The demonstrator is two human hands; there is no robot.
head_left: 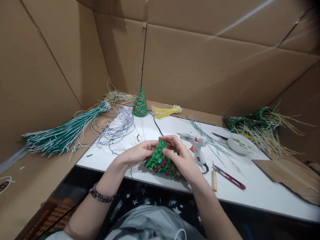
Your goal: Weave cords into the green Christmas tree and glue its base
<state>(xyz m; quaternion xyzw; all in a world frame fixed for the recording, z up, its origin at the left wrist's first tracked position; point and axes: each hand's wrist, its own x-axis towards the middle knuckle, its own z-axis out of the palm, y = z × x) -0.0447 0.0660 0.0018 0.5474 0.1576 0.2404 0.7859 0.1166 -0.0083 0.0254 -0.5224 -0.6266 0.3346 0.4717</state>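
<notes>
A small green tinsel Christmas tree (162, 162) with red trim and coloured dots leans at the front edge of the white table, its tip towards the back. My left hand (140, 151) closes on its upper left side, the fingertips partly behind the tip. From the right, my right hand (179, 154) wraps over the tree with thumb and fingers near its top. Just right of that hand stands a white glue gun (197, 146). A wooden-handled awl (214, 179) and red-handled thread snips (230, 177) lie closer to the right forearm.
Another small green tree (140, 105) stands at the back. Green-and-white wires (69, 130) lie left, blue wires (119, 124) beside them, yellow wires (166, 111) behind. At right are a white bowl (238, 146), a dark-handled knife (219, 136) and green mesh cones (256, 120). Cardboard walls (200, 67) enclose the table.
</notes>
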